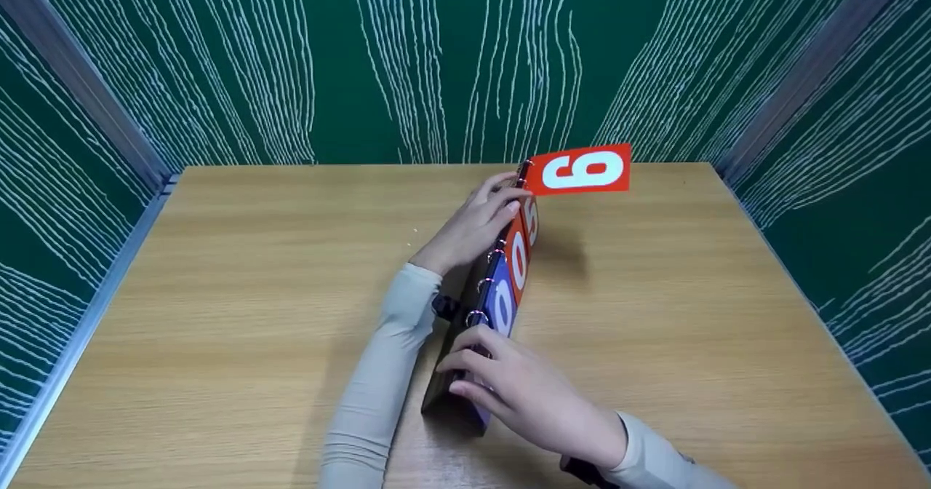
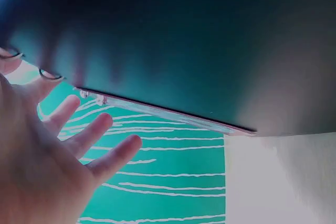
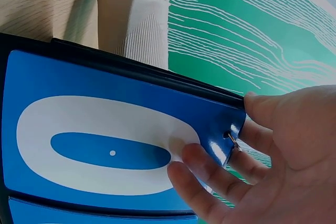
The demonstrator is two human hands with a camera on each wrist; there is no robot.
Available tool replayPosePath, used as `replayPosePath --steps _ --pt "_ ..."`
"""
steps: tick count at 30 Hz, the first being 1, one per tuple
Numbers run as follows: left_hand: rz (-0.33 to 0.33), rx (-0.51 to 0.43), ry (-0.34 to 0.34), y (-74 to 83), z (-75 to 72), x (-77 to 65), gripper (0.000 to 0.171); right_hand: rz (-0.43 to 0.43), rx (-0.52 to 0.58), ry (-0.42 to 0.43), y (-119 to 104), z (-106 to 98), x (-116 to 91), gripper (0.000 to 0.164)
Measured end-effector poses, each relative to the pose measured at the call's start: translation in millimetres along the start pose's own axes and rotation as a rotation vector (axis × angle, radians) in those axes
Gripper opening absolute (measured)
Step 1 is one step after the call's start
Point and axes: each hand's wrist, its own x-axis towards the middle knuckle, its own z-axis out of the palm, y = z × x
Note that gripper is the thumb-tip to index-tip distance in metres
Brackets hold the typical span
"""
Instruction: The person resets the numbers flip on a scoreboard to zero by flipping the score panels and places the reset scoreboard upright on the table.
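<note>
A flip scoreboard (image 1: 484,285) stands like a tent on the table, running away from me. Its ringed cards show a red 5 (image 1: 532,220), a red 0 (image 1: 518,260) and a blue 0 (image 1: 502,305). At the far end a red card with a white 6 (image 1: 582,169) sticks out to the right in the air. My left hand (image 1: 473,227) reaches over the far top edge, fingertips at this card's base; its fingers look spread behind the dark back panel (image 2: 184,51). My right hand (image 1: 534,394) grips the near top edge, over another blue 0 card (image 3: 105,114).
The scoreboard is on a wooden table (image 1: 254,314). Green walls (image 1: 334,52) with white wavy lines surround it at the back and both sides. Small white specks (image 1: 413,236) lie left of my left hand.
</note>
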Motion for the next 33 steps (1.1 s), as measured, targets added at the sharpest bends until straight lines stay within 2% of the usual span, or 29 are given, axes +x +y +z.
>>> replayPosePath --steps 3,8,15,18,25,33 --pt "-0.043 -0.086 -0.003 -2.0 -2.9 -1.8 0.05 0.003 0.006 -0.003 -0.3 0.0 -0.4 0.021" --pt "-0.153 -0.19 -0.057 -8.5 -6.5 -3.4 0.065 0.01 0.013 -0.005 -0.1 -0.2 -0.9 0.02" --pt "-0.293 -0.275 -0.116 -26.7 1.9 -3.8 0.073 0.0 0.007 -0.001 -0.1 0.4 -1.3 0.02" --pt "-0.328 -0.292 -0.131 -33.4 6.7 -3.2 0.078 0.007 0.004 -0.008 -0.3 0.5 -1.7 0.02" --pt "-0.329 -0.324 -0.137 -44.2 10.0 -4.5 0.073 0.053 -0.006 -0.045 -0.5 0.4 -2.3 0.022" --pt "-0.414 -0.307 -0.165 -47.7 9.5 -5.2 0.078 0.063 -0.013 -0.042 -0.5 0.8 -2.2 0.022"
